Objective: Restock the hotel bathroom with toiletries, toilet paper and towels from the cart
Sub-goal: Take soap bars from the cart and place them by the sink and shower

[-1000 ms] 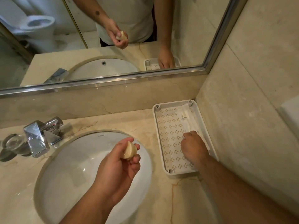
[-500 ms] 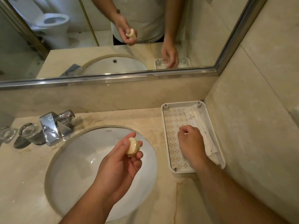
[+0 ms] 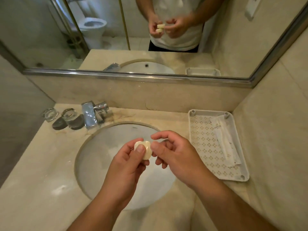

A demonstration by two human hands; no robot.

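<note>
Round soap [image 3: 147, 152] over sink [image 3: 100, 160]; pinched between left hand [image 3: 126, 165] thumb and fingers; right hand [image 3: 176, 155] fingertips nipping its right edge.

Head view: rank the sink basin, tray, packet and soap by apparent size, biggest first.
1. sink basin
2. tray
3. packet, lying in the tray
4. soap, smallest even though it is nearest the camera
</note>
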